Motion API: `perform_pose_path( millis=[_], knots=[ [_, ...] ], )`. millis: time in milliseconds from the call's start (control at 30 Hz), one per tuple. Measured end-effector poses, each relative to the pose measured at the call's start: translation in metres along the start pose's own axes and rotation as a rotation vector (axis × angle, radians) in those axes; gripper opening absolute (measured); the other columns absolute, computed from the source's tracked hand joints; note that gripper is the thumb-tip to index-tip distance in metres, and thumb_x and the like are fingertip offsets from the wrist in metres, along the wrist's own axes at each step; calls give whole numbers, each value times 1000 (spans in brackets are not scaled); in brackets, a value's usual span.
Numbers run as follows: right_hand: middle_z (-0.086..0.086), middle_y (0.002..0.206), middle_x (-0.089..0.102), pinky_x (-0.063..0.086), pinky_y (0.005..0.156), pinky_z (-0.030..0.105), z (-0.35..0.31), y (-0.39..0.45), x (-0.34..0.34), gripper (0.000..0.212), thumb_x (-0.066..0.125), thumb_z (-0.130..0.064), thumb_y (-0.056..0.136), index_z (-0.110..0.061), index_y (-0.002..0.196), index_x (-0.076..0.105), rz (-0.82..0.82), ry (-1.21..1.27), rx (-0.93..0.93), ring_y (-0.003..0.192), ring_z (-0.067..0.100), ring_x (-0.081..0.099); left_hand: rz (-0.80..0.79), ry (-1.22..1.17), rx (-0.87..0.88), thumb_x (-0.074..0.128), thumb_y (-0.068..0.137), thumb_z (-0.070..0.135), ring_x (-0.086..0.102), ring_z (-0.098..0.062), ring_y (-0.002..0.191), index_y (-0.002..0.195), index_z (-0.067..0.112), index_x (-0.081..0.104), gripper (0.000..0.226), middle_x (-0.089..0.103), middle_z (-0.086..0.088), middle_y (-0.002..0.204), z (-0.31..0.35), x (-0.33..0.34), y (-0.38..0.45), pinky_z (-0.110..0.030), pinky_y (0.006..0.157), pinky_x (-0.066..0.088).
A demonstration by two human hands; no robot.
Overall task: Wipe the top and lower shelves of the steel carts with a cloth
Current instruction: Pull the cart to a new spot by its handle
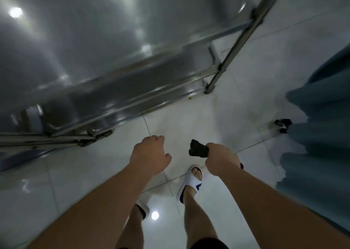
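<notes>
A steel cart fills the upper left, its shiny top shelf (79,40) blurred and its lower shelf (121,99) showing under the front rail. My right hand (221,158) grips a bunched dark cloth (198,148) in the air above the floor, short of the cart. Beside it, my left hand (151,155) hangs with loosely curled fingers and holds nothing, just below the cart's near corner.
A tubular steel handle post (240,38) slants down at the cart's right end. A teal curtain (318,144) hangs at the right, with a small black caster (283,124) at its edge. My feet in white slippers (191,184) stand on glossy white floor tiles.
</notes>
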State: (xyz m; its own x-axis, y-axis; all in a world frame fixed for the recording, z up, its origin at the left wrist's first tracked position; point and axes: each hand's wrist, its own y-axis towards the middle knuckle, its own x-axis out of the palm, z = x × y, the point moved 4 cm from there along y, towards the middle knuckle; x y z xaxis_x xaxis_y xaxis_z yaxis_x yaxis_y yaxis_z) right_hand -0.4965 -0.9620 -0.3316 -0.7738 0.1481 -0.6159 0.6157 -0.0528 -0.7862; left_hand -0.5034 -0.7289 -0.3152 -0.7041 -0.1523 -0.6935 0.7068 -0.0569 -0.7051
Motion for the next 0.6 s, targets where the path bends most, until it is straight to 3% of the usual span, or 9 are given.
perform_pose_path(
  millis=[133,333,467,600],
  knots=[
    [-7,90,59,58,75,37,33,-74,-99,32,53,-12,88,-31,112,57,106,66,-12,86,19,63,87,35,63,50,100,50,51,-26,131,149,20,45,58,54,-5,146,79,-87,-45,-41,102,44],
    [-4,102,64,57,87,45,78,-161,-205,44,54,-11,91,-35,127,56,212,96,11,93,23,64,211,118,181,51,97,51,54,-26,130,145,22,50,56,58,-2,144,173,-189,-100,-44,102,45],
    [-3,107,66,58,87,44,98,-181,-260,46,52,-10,93,-33,133,54,313,157,23,94,23,65,286,148,270,52,97,50,52,-27,134,151,22,46,61,55,-2,149,213,-250,-106,-45,105,44],
    [-5,101,62,53,79,38,111,-176,-315,45,54,-11,94,-35,132,54,417,203,81,87,19,61,351,137,352,51,95,52,54,-24,129,141,25,53,54,59,1,142,247,-309,-85,-45,106,43]
  ],
)
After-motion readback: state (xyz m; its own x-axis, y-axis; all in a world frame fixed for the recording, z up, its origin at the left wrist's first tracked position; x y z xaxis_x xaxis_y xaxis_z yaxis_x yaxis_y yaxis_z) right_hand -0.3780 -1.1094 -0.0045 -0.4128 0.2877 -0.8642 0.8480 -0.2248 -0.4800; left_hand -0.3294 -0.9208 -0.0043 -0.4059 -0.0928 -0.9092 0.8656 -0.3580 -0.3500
